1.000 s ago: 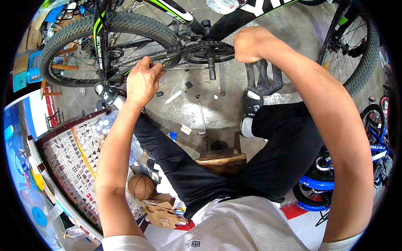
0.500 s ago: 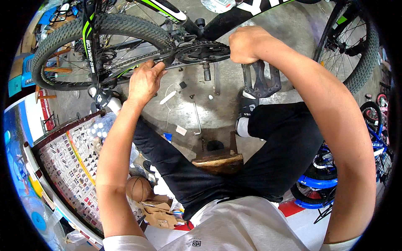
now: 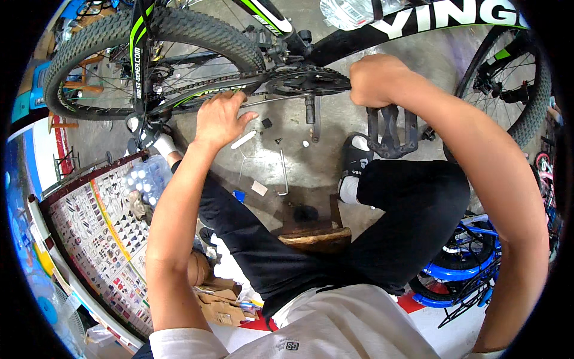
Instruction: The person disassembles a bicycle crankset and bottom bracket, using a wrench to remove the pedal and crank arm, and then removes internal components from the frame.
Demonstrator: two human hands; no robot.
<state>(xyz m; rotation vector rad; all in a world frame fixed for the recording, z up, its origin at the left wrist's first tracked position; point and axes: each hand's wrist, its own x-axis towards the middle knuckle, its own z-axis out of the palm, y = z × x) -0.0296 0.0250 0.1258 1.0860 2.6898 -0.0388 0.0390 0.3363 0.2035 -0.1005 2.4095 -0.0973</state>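
Note:
A black and green bicycle [image 3: 382, 30] stands across the top of the view, its rear wheel [image 3: 149, 54] at the left. My left hand [image 3: 221, 119] rests on the lower run of the chain [image 3: 221, 87], fingers curled around it near the chainstay. My right hand [image 3: 373, 81] is closed around the crank arm just right of the chainring [image 3: 308, 81], above the black pedal [image 3: 391, 131]. I sit on a low wooden stool [image 3: 314, 239] with my legs in black trousers spread either side.
Small parts, a white strip and a bent metal rod [image 3: 282, 173] lie on the concrete floor below the chainring. A printed board [image 3: 101, 239] leans at the left. A blue child's bicycle [image 3: 466, 269] is at the lower right, and the front wheel [image 3: 526, 90] at the right.
The view has shifted slightly, and the bicycle sits a little lower in the picture. My left hand stays on the chain and my right hand stays closed at the crank.

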